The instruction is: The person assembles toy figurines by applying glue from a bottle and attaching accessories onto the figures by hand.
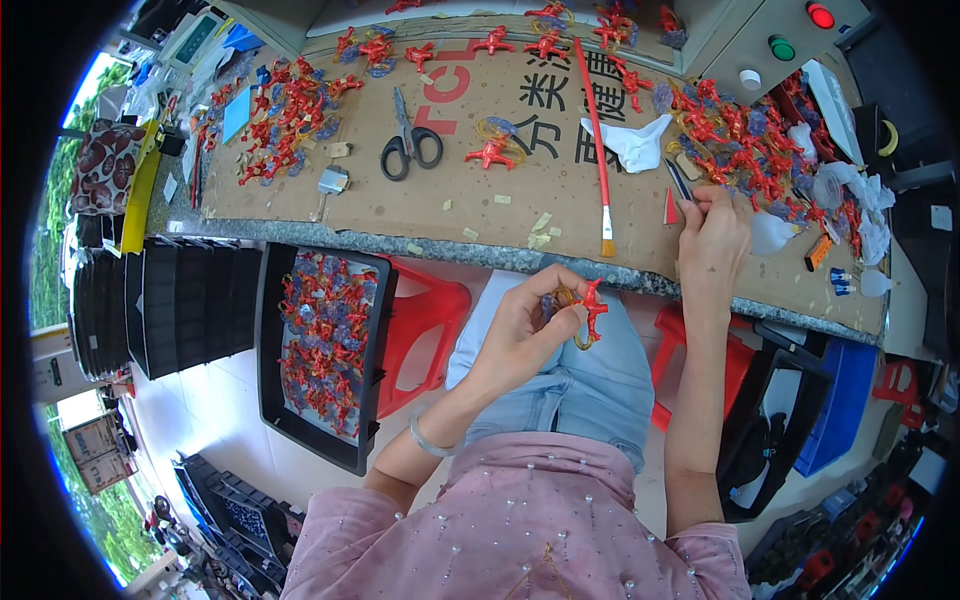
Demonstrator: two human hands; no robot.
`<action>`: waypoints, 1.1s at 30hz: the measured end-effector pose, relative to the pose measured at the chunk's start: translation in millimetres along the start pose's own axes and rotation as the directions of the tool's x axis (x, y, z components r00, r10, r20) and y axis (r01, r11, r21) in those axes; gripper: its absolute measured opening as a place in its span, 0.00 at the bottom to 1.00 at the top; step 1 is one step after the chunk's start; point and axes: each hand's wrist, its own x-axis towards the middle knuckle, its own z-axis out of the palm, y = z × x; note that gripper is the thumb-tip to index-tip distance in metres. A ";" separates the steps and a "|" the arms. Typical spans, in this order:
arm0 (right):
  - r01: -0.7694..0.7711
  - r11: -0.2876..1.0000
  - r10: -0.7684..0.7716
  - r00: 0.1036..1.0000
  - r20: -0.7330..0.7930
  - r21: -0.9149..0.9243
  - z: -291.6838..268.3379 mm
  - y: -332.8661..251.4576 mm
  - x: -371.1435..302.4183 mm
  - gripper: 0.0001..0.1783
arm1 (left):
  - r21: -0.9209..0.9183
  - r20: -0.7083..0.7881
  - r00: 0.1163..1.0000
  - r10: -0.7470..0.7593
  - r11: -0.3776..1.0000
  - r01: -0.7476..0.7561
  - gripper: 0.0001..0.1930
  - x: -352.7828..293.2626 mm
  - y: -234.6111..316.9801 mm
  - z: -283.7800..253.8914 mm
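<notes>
the left hand [535,325] pinches the red piece [595,310] above the lap [622,380], where a loosened grip could drop it, while the right hand [716,235] clasps a slim tool [677,180].

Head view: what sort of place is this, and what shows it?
Probably an assembly workshop: heaps of similar red pieces on a bench, a black tray holding more, and a grey box with buttons.

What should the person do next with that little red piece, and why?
Perhaps bring the slim dark tool over to the red piece. The right hand seems to have the tool in its grip above the cardboard, while the left hand holds the piece above the jeans, so tool and piece are apart.
</notes>
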 end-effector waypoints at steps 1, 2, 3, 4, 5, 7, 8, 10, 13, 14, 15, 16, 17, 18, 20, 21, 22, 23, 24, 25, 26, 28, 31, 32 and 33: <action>-0.040 0.999 0.040 0.998 0.045 0.009 1.3 1.3 0.1 0.09 | -0.001 -0.002 1.000 0.000 1.000 0.000 0.06 0.7 0.0 0.7; -0.081 0.997 0.079 0.993 0.090 0.017 1.5 2.4 0.2 0.09 | 0.017 0.002 1.000 0.001 1.000 -0.001 0.05 1.3 0.4 1.5; -0.079 0.997 0.077 0.993 0.090 0.018 0.5 2.8 1.3 0.09 | 0.036 0.006 1.000 0.003 0.999 -0.003 0.05 1.7 0.9 1.7; -0.094 0.994 0.087 0.986 0.142 0.048 -2.1 2.8 3.1 0.08 | 0.037 0.005 1.000 0.004 0.999 -0.004 0.05 1.7 1.2 1.4; -0.112 0.991 0.095 0.977 0.193 0.077 -5.3 2.2 4.8 0.08 | 0.051 0.003 1.000 0.006 0.999 -0.006 0.05 1.9 1.4 1.1; -0.052 0.998 0.046 0.986 0.157 0.033 -15.0 -1.1 5.3 0.07 | 0.066 -0.002 1.000 0.008 0.998 -0.008 0.05 1.5 1.6 0.1; 0.003 1.000 -0.001 0.992 0.123 -0.015 -21.9 -2.8 4.8 0.07 | 0.048 0.006 1.000 0.009 0.999 -0.009 0.05 1.5 1.6 -0.2; 0.027 0.998 -0.029 0.999 0.035 0.057 -39.3 -10.4 0.3 0.08 | 0.030 0.008 1.000 0.009 1.000 -0.009 0.05 0.8 0.9 -1.6; 0.099 0.949 -0.101 0.995 -0.009 0.298 -69.7 -25.4 -11.8 0.09 | -0.035 0.044 0.999 0.012 0.999 -0.011 0.06 2.4 0.3 -3.0; 0.131 0.875 -0.161 0.987 0.027 0.465 -76.8 -27.0 -18.4 0.11 | -0.072 0.057 0.998 -0.001 0.997 0.005 0.06 3.4 1.6 -2.7; 0.133 0.873 -0.165 0.986 0.028 0.468 -80.7 -25.9 -28.2 0.11 | -0.106 0.063 0.998 -0.010 0.994 0.017 0.06 2.4 2.3 -3.3; 0.111 0.821 -0.246 0.954 0.172 0.560 -84.6 -22.7 -38.5 0.12 | -0.107 0.066 0.998 -0.011 0.994 0.018 0.06 3.2 1.8 -3.0; 0.070 0.763 -0.335 0.893 0.301 0.642 -85.3 -20.0 -45.3 0.13 | -0.113 0.071 0.997 -0.040 0.992 0.048 0.05 3.4 0.9 -3.1; 0.066 0.767 -0.329 0.895 0.302 0.639 -81.9 -17.5 -50.9 0.13 | -0.120 0.081 0.994 -0.072 0.989 0.081 0.05 3.9 0.1 -2.0; 0.154 0.719 -0.402 0.888 0.223 0.678 -72.9 -15.5 -61.5 0.15 | -0.146 0.105 0.989 -0.102 0.982 0.117 0.04 5.6 2.2 1.2; 0.152 0.719 -0.400 0.889 0.225 0.678 -71.7 -15.6 -62.9 0.15 | -0.170 0.122 0.984 -0.129 0.974 0.148 0.04 5.7 2.9 1.9; 0.170 0.724 -0.415 0.881 0.225 0.669 -71.0 -15.7 -64.1 0.15 | -0.169 0.122 0.984 -0.131 0.974 0.151 0.04 5.3 3.0 2.0; 0.188 0.727 -0.431 0.874 0.225 0.660 -70.1 -15.8 -65.4 0.16 | -0.190 0.143 0.979 -0.145 0.967 0.171 0.03 4.6 3.2 1.7; 0.187 0.727 -0.429 0.875 0.225 0.660 -68.6 -15.3 -66.6 0.16 | -0.210 0.165 0.974 -0.157 0.959 0.190 0.03 4.6 3.5 1.8; 0.205 0.731 -0.449 0.863 0.231 0.651 -66.6 -14.8 -67.9 0.16 | -0.208 0.165 0.974 -0.158 0.959 0.191 0.03 4.3 3.7 2.0; 0.224 0.733 -0.468 0.851 0.238 0.643 -65.6 -14.8 -68.7 0.15 | -0.205 0.162 0.974 -0.158 0.960 0.190 0.03 3.8 3.8 2.3; 0.200 0.724 -0.455 0.858 0.238 0.660 -64.8 -17.6 -70.3 0.15 | -0.200 0.155 0.975 -0.159 0.962 0.188 0.03 3.5 4.7 3.9; 0.160 0.708 -0.432 0.868 0.243 0.688 -64.1 -19.1 -71.6 0.16 | -0.120 0.097 0.991 -0.098 0.987 0.109 0.02 3.3 10.1 8.8; 0.145 0.701 -0.424 0.872 0.246 0.698 -63.9 -18.9 -71.9 0.16 | -0.070 0.084 0.992 -0.093 0.993 0.099 0.02 2.8 11.1 8.9; 0.144 0.701 -0.424 0.872 0.246 0.698 -63.7 -18.8 -72.1 0.16 | -0.019 0.071 0.994 -0.086 0.996 0.088 0.02 2.4 12.0 9.2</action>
